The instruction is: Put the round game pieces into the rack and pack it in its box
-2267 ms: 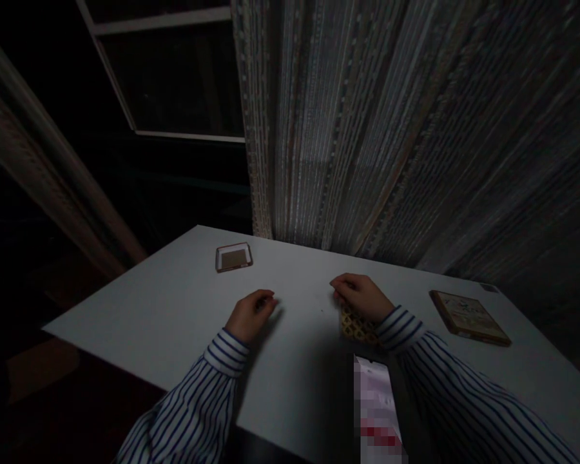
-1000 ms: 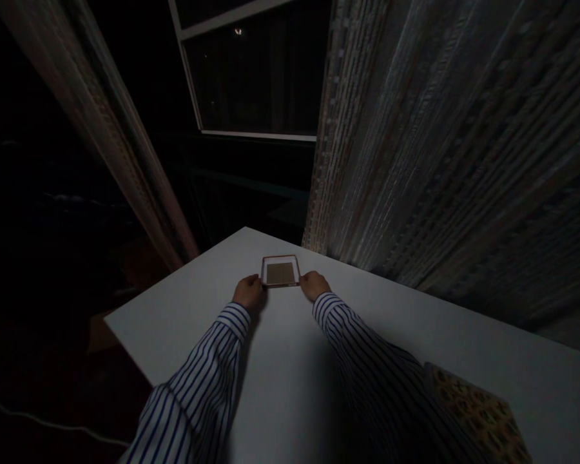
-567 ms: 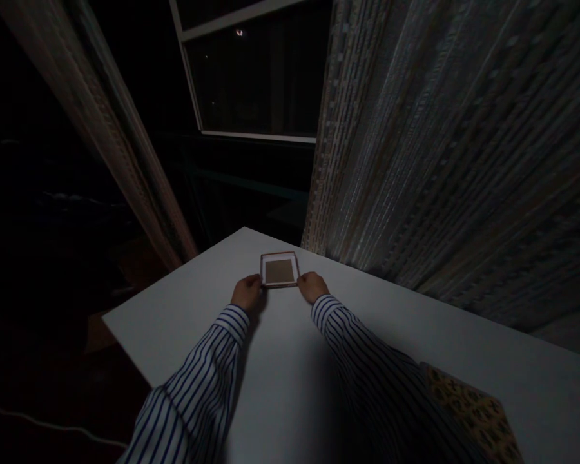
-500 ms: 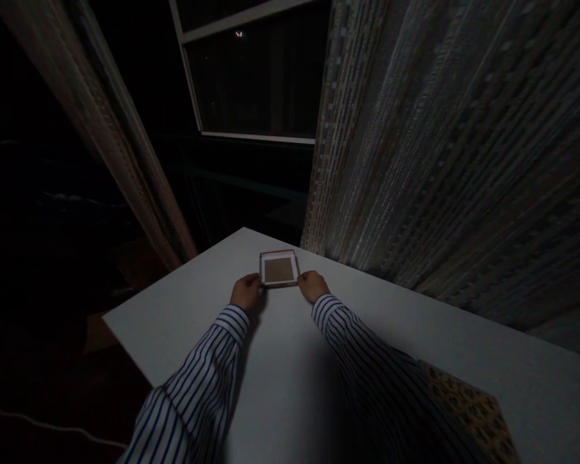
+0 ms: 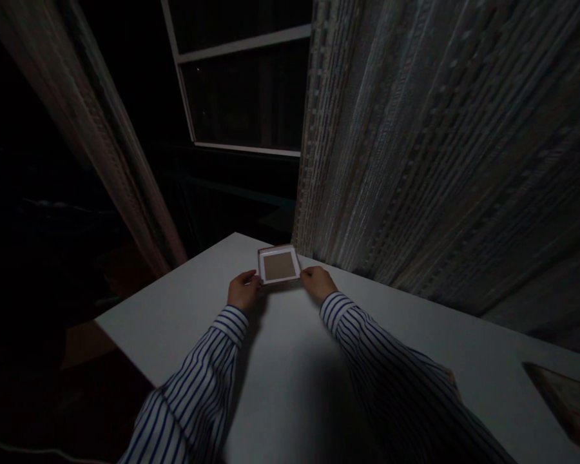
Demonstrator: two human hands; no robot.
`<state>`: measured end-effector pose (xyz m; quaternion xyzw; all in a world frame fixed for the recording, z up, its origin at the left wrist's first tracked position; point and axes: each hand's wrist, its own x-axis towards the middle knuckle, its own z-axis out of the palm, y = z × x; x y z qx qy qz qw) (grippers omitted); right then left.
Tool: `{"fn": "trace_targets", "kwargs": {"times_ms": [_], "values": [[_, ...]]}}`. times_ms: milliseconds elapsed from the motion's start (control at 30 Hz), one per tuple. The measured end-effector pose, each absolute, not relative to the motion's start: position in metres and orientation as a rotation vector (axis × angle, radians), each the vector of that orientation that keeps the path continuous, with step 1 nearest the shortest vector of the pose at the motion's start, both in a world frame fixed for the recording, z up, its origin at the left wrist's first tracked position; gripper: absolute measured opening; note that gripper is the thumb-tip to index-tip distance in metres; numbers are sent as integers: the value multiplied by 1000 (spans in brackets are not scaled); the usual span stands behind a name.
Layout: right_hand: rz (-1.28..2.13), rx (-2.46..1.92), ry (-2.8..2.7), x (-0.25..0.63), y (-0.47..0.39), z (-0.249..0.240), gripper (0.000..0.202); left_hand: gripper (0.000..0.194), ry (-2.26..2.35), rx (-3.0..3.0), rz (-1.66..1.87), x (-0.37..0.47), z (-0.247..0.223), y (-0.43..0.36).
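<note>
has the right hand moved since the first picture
Yes, leftward: the right hand is now closer to the far left corner of the white table, its fingertips at the shallow tray.

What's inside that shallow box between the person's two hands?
Inside the shallow box shows a flat brown rectangle with a white border around it. Whatever lies beneath the brown rectangle is covered, so I can't tell.

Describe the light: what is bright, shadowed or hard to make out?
Head view: dim overall, far left nearly black; head view: the white table is the brightest large surface, with soft shadows beside the left hand and below the shallow box; head view: the flat panel at the right edge is cut off and too dim for detail.
</note>
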<state>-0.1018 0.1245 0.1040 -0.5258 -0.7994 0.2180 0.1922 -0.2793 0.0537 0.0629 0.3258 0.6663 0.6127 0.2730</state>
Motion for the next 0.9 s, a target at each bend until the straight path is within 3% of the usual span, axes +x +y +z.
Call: {"fn": "trace_targets", "kwargs": {"times_ms": [500,900], "values": [[605,-1393,-2161,-29,81,133,27,36,1534,948,1707,-219,78,22],[606,-1392,-2037,45,51,127,30,44,1362,1084,1580,-162,83,11]]}}
